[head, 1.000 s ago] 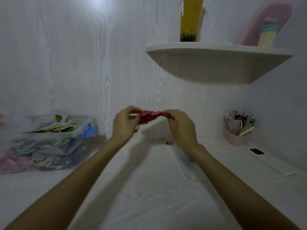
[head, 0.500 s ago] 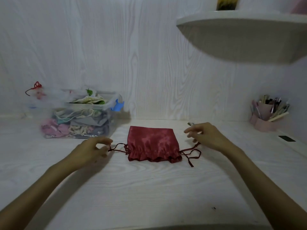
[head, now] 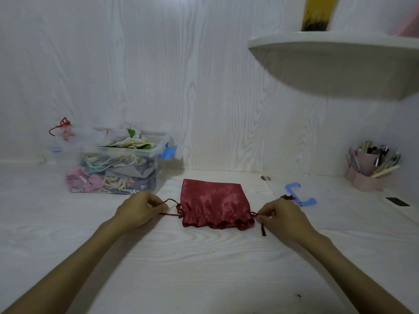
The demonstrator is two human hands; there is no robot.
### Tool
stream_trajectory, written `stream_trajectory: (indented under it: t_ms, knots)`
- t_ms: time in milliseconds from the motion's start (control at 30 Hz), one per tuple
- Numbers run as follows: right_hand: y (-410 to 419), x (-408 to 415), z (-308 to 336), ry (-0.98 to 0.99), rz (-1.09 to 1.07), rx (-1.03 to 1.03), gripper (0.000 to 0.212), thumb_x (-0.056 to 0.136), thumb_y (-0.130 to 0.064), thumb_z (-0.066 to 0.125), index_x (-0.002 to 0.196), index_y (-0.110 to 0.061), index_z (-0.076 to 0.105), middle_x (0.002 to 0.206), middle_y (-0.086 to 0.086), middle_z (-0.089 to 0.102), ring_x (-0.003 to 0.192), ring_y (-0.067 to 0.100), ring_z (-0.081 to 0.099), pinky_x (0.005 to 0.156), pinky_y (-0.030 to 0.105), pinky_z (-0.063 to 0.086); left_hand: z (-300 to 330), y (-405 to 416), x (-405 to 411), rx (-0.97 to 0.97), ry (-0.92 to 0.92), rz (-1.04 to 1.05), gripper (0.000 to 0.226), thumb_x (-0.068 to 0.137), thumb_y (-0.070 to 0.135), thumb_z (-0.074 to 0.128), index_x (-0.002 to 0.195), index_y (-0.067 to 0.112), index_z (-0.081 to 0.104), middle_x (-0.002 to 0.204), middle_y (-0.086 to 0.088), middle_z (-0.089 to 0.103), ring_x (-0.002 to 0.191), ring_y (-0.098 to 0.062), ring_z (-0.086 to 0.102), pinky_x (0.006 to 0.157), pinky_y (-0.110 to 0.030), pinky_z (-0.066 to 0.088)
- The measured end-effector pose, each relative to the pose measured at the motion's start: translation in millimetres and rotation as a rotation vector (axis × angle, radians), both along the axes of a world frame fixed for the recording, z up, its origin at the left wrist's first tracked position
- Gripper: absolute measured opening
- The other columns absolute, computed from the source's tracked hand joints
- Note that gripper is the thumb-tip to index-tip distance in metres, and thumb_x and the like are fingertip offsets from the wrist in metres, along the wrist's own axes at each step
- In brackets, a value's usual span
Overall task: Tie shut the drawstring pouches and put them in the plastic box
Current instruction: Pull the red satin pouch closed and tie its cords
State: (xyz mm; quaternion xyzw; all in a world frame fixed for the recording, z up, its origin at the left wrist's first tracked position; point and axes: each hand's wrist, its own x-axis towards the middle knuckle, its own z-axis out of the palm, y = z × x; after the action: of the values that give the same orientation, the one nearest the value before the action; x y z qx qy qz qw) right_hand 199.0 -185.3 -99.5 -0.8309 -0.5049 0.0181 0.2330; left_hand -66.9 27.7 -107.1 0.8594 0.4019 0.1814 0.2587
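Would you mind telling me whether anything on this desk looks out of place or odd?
One thing stands out: a blue clip lies loose on the desk beyond the right hand, while a matching one sits on the plastic box. The box is overfilled, cloth heaping above its rim. The red pouch lies flat.

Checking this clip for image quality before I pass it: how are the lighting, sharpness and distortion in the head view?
Head view: dim, flat light with soft shadows under the shelf and beside the plastic box; no glare. The red pouch, left hand and right hand are fairly sharp; the frame's upper right corner and the white items left of the box look smeared. Wide-angle bending curves the desk edge.
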Motion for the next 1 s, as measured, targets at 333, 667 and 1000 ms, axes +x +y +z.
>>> stream_trajectory:
  t_ms: [333, 667, 1000]
  knots:
    - [-18.5, 16.4, 35.7, 0.428, 0.043, 0.072, 0.014, 0.082, -0.026, 0.070, 0.080, -0.012, 0.073, 0.053, -0.013, 0.061, 0.047, -0.002, 0.051, 0.046, 0.003, 0.035, 3.3, -10.4, -21.6, -0.262, -0.282, -0.046, 0.024, 0.088, 0.033, 0.060, 0.074, 0.021, 0.075, 0.052, 0.012, 0.054, 0.051, -0.004, 0.045, 0.047, -0.015, 0.032]
    - [-45.1, 53.4, 22.9, 0.353, -0.173, 0.243, 0.006, 0.077, -0.018, 0.075, 0.079, -0.014, 0.071, 0.046, -0.009, 0.044, 0.052, 0.013, 0.037, 0.055, 0.023, 0.029, -18.7, 13.1, -54.1, -0.019, -0.098, 0.426, 0.029, 0.091, 0.044, 0.054, 0.087, 0.025, 0.075, 0.095, -0.007, 0.066, 0.091, -0.030, 0.057, 0.076, -0.034, 0.041]
    - [-26.4, 46.2, 25.3, 0.170, -0.097, -0.016, 0.013, 0.083, -0.026, 0.069, 0.096, -0.024, 0.067, 0.098, 0.007, 0.064, 0.082, 0.015, 0.054, 0.066, 0.022, 0.039, 13.6, 2.1, -61.5, 0.081, 0.057, 0.277, 0.044, 0.083, 0.029, 0.069, 0.124, 0.018, 0.058, 0.125, -0.007, 0.059, 0.108, -0.027, 0.058, 0.091, -0.037, 0.045]
